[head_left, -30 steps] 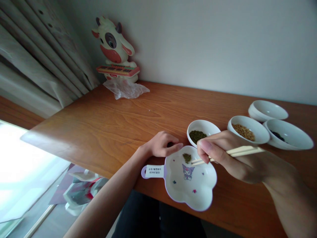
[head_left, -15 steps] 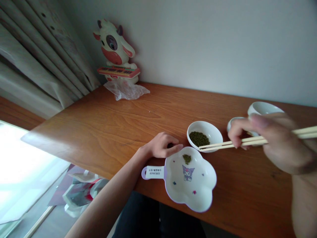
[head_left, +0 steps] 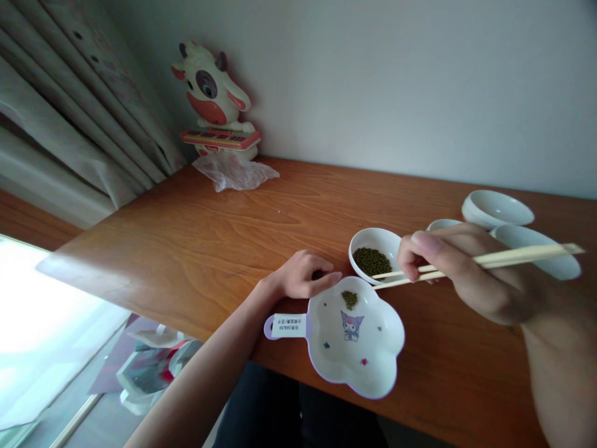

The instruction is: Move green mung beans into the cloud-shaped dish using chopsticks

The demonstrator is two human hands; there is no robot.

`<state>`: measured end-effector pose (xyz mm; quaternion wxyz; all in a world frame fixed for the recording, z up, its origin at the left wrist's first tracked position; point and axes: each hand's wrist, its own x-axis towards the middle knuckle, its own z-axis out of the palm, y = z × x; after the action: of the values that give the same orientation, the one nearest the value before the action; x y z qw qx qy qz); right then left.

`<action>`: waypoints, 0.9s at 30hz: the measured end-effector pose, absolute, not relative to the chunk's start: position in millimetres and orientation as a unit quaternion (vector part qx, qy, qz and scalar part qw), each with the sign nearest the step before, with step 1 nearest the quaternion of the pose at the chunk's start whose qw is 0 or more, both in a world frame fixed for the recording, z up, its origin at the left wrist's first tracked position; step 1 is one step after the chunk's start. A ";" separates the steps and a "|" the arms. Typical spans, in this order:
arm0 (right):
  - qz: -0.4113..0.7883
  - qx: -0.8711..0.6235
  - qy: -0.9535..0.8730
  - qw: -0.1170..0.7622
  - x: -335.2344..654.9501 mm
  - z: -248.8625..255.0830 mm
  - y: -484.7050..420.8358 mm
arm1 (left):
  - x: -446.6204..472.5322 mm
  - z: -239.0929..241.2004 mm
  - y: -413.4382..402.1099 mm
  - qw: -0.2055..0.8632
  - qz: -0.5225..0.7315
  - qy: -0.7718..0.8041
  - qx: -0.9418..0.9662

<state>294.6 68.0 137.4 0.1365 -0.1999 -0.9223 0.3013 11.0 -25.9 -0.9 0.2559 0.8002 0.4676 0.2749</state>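
My right hand (head_left: 461,261) is closed on a pair of wooden chopsticks (head_left: 508,256). Their tips point left, one over the near rim of a white bowl (head_left: 361,235) of small green beans (head_left: 372,262), the other by the dish's far edge. Whether a bean sits between them I cannot tell. My left hand (head_left: 305,274) lies on the table, fingers loosely bent and thumb apart from them, the thumb tip at the rim of a flower-shaped white dish (head_left: 375,348). That dish has a purple edge, a labelled handle (head_left: 286,325), a cartoon print and a small heap of green beans (head_left: 349,300).
Several white bowls stand at the right, among them a rear bowl (head_left: 497,208) and one (head_left: 555,261) partly behind my right hand. A cow toy keyboard (head_left: 217,106) and a clear plastic bag (head_left: 237,172) are at the back left. The table's (head_left: 224,249) front edge is near my lap.
My right hand has moved left with the chopsticks, whose tips have spread apart slightly. It now covers part of the bean bowl, and another bowl shows behind it. My left hand stays put.
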 end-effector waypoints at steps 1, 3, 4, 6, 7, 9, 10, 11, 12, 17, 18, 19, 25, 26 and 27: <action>0.290 -0.193 -0.927 0.138 293.2 138.1 65.1 | 11.0 -0.7 -26.0 0.255 0.274 0.468 0.801; 0.281 -0.186 -0.929 0.151 292.2 141.1 61.0 | 11.0 -0.4 -26.1 0.253 0.275 0.467 0.801; 0.282 -0.184 -0.928 0.160 292.1 142.9 59.5 | 11.1 -0.3 -26.1 0.253 0.276 0.466 0.802; 0.288 -0.179 -0.925 0.170 292.2 146.1 57.2 | 11.2 0.1 -26.1 0.254 0.277 0.465 0.802; 0.291 -0.175 -0.925 0.171 292.4 146.9 56.4 | 11.2 0.2 -26.0 0.254 0.276 0.466 0.801; 0.290 -0.183 -0.920 0.189 293.5 146.6 55.7 | 11.3 0.4 -26.0 0.255 0.275 0.467 0.801; 0.288 -0.189 -0.916 0.204 294.4 145.6 55.9 | 11.3 0.4 -25.9 0.255 0.275 0.467 0.801; 0.290 -0.195 -0.911 0.220 295.6 144.3 56.5 | 11.3 0.4 -25.9 0.255 0.276 0.467 0.800; 0.300 -0.195 -0.904 0.235 296.7 142.8 57.3 | 11.3 0.3 -26.0 0.255 0.276 0.467 0.800; 0.373 -0.141 -0.904 0.156 294.3 134.7 59.0 | 11.4 0.9 -26.5 0.257 0.271 0.466 0.802; 0.376 -0.139 -0.908 0.126 291.2 132.9 57.8 | 11.3 1.4 -26.6 0.256 0.271 0.465 0.803; 0.376 -0.140 -0.910 0.102 287.5 131.0 56.1 | 11.3 1.9 -26.8 0.256 0.271 0.463 0.804; 0.356 -0.135 -0.923 0.051 268.7 123.1 45.9 | 11.4 1.8 -26.5 0.255 0.280 0.456 0.806; 0.358 -0.134 -0.923 0.046 267.7 122.5 45.4 | 11.4 1.2 -26.3 0.254 0.281 0.456 0.805; 0.362 -0.135 -0.921 0.040 267.1 121.9 45.3 | 11.4 0.6 -26.2 0.254 0.283 0.455 0.805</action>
<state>267.1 45.3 121.9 0.0401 -0.1347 -0.9214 0.3624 11.4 -26.2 0.6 0.2538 0.8051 0.4555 0.2828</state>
